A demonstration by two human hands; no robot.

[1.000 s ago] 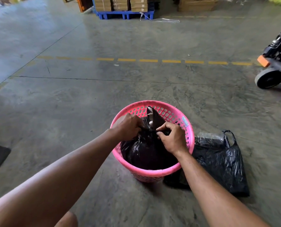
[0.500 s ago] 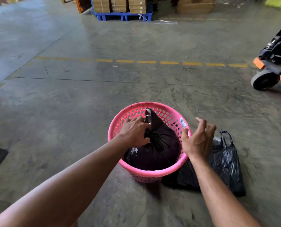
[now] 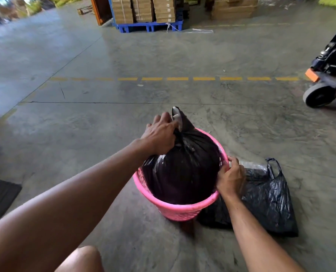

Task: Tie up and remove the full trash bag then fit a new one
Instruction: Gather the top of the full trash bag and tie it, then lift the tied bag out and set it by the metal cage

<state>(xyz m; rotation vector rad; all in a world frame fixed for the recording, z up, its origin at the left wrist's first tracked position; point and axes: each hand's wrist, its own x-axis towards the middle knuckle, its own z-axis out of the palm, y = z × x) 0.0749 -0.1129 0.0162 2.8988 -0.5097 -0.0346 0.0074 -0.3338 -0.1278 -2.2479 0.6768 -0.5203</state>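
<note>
A full black trash bag [image 3: 182, 169], tied at its neck, bulges out of the top of a pink plastic basket [image 3: 175, 210] on the concrete floor. My left hand [image 3: 161, 136] is shut on the bag's knotted neck, with the loose bag ends sticking up beside my fingers. My right hand [image 3: 230, 178] grips the basket's right rim. A flat black empty bag [image 3: 267, 201] with loop handles lies on the floor just right of the basket, partly behind my right hand.
A pallet jack [image 3: 327, 75] with a grey wheel and orange forks stands at the right. Stacked cardboard boxes on a blue pallet [image 3: 149, 26] sit far ahead. A dashed yellow line [image 3: 177, 78] crosses the floor. A dark mat [image 3: 0, 195] lies at the left.
My right hand let go of the knot, swung right and took hold of the basket rim. My left hand has drawn the tied bag upward, so it now rises above the rim.
</note>
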